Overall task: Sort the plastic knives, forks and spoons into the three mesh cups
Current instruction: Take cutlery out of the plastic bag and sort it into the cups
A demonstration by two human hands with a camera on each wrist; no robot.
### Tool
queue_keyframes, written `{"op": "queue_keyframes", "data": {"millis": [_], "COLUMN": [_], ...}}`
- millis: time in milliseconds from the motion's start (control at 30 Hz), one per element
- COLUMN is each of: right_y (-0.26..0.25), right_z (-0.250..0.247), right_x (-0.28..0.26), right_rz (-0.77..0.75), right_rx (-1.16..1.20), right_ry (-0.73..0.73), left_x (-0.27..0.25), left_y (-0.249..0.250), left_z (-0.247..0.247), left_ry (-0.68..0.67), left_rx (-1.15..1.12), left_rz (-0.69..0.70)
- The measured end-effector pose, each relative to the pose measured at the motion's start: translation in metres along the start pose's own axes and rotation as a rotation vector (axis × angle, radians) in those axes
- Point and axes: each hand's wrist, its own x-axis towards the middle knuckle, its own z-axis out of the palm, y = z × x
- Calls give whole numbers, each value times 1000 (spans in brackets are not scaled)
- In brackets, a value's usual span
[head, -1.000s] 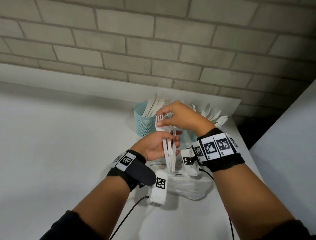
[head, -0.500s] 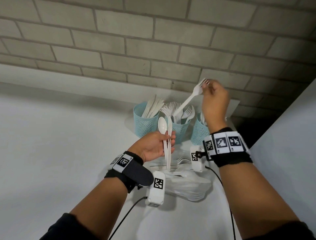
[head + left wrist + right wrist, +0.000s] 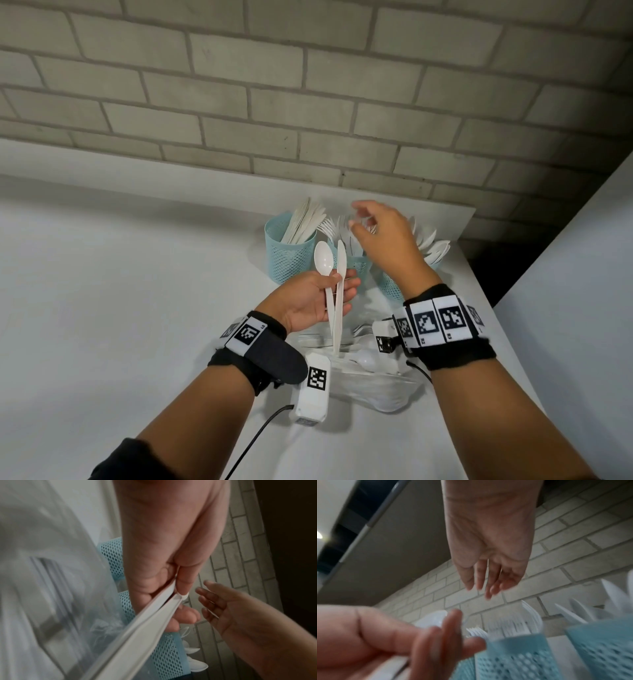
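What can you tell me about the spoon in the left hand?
The spoon is plain white plastic, with an oval bowl and a slim handle. It stands nearly upright, bowl up and facing the camera, handle pointing down toward the table. The left hand grips its handle, together with a white plastic knife that lies close alongside. Its bowl rises in front of the teal mesh cups.

Place: a plain indoor work corner, the exact kind of room unclear.
Wall: painted grey brick wall [image 3: 274, 102] close behind the work surface.
Surface: bare white tabletop [image 3: 102, 308] set into the corner, beside a white panel [image 3: 575, 308] on the right.
Ceiling: a dark strip and one lamp [image 3: 319, 534] overhead.
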Motion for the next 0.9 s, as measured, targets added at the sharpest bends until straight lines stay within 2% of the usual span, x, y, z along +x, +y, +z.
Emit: {"op": "queue_keyframes", "data": {"millis": [100, 167, 400, 600, 667, 800, 900], "right_y": [-11, -11, -6, -2, -8, -28, -37], "right_z": [0, 4, 3, 5, 5, -2, 7], "right_x": [-7, -10, -16, -14, -5, 23, 41], "right_rz": [75, 95, 133, 170, 191, 136, 85], "right_rx": [50, 86, 351, 380, 431, 533, 602], "right_ry": [-328, -435, -371, -305, -218, 147, 358], "left_x": [-3, -5, -13, -14, -15, -16, -19], "left_y": [2, 3, 3, 1, 1, 3, 7], "left_z": [3, 5, 6, 4, 0, -16, -28], "left_ry": [-3, -22, -75, -34, 19, 164, 229], "left_rx": [18, 31, 75, 91, 66, -105, -156], "left_rz": [25, 57, 97, 109, 91, 99, 116]}}
